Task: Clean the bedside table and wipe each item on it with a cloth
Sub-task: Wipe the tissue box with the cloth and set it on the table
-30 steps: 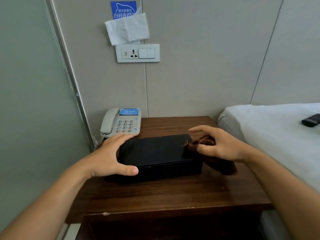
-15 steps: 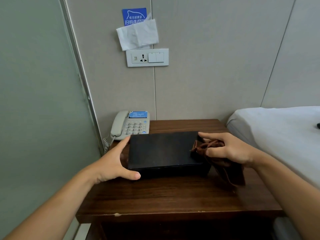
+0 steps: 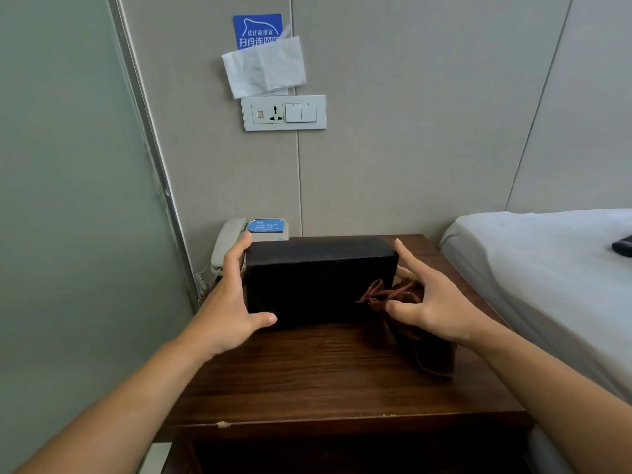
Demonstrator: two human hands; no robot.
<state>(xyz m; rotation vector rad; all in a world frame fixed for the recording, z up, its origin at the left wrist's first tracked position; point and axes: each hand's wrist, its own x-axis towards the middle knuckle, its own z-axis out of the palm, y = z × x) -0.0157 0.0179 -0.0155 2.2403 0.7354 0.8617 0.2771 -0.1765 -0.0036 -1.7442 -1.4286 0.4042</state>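
Note:
A black rectangular box (image 3: 318,278) stands tipped up on its long edge on the dark wooden bedside table (image 3: 325,381), its broad face toward me. My left hand (image 3: 229,309) grips the box's left end, fingers up the side and thumb at the lower front corner. My right hand (image 3: 434,309) pinches a brown cloth (image 3: 431,357) against the box's right end, its index finger reaching up to the top right corner. Part of the cloth hangs down onto the table.
A grey corded telephone (image 3: 232,234) sits behind the box at the table's back left. A bed (image 3: 547,268) with a black remote (image 3: 622,246) on it borders the table on the right. A frosted panel (image 3: 68,200) stands at the left. A socket plate (image 3: 284,112) and a tissue (image 3: 265,68) are on the wall.
The box lay flat on the table; now both hands have tipped it up onto its long edge. The right hand with the cloth moved from the top to the right end.

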